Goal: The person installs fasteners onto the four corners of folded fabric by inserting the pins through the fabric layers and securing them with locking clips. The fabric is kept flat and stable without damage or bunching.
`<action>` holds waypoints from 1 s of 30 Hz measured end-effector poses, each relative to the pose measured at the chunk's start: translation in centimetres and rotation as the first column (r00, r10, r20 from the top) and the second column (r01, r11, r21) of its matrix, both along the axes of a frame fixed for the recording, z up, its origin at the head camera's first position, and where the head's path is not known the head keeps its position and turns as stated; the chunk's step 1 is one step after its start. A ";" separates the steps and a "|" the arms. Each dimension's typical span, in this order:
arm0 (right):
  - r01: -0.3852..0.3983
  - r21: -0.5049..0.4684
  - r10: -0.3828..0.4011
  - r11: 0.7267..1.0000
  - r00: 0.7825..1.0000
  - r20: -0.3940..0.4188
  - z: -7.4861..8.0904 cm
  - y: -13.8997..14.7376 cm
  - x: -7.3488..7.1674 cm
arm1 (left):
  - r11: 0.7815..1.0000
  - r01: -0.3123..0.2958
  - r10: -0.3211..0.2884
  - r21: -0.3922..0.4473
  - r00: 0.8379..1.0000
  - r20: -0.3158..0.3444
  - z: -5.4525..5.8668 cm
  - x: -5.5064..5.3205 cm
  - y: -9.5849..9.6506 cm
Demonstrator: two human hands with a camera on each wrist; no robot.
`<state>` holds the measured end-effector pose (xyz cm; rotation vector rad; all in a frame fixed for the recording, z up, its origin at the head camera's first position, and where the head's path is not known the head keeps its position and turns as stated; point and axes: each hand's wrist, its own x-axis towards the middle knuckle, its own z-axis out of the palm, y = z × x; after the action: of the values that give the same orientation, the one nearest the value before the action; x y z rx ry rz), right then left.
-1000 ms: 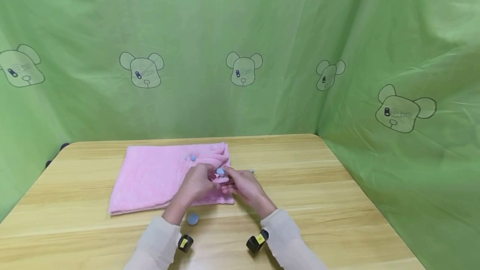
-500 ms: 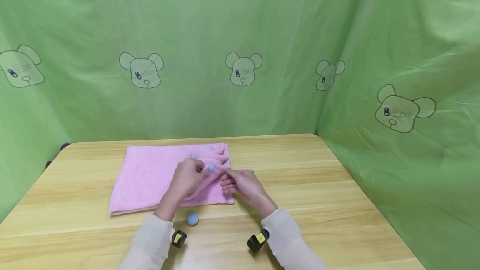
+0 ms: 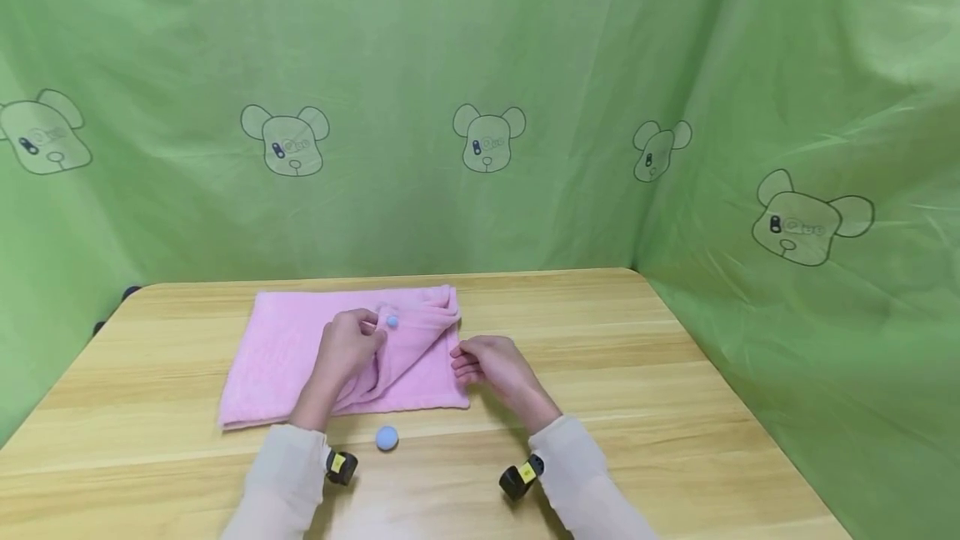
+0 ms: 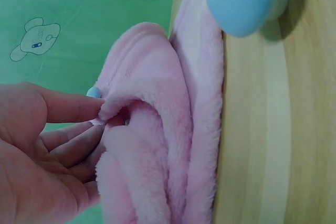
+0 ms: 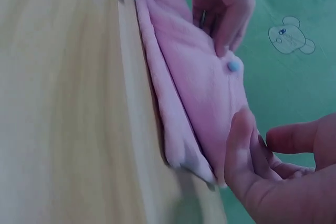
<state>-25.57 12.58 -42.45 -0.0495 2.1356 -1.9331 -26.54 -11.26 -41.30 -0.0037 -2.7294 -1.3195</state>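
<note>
A pink plush cloth [image 3: 277, 357] lies folded on the table, its right part turned over in a loose slanting flap. My left hand [image 3: 348, 348] pinches the flap's edge between thumb and fingers; in the left wrist view the lifted edge [image 4: 118, 106] bulges into a hollow fold. Right beside those fingertips a small blue knob [image 3: 392, 321] sits on the cloth, seen also in the right wrist view as a blue knob [image 5: 233, 66]. My right hand [image 3: 495, 365] hovers by the cloth's right edge, thumb and fingers apart with nothing between them.
A blue mushroom-shaped piece with a rounded cap [image 3: 387, 438] stands on the wooden table [image 3: 600, 407] just in front of the cloth. Green curtains [image 3: 390, 215] printed with bear heads enclose the table at the back and sides.
My left hand has moved left and slightly back, drawing the cloth's flap and its blue knob over with it. My right fingers have come away from the cloth and shifted slightly right.
</note>
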 end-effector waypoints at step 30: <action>0.296 0.544 -0.105 0.785 0.929 -0.354 0.3 2.8 -0.9 | 0.991 0.135 -0.136 -0.014 0.990 -0.043 2.9 2.3 3.9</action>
<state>-26.52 15.36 -42.12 0.0031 2.9803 -1.3185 -24.20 -7.31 -38.40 -0.2202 -2.7426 -1.3207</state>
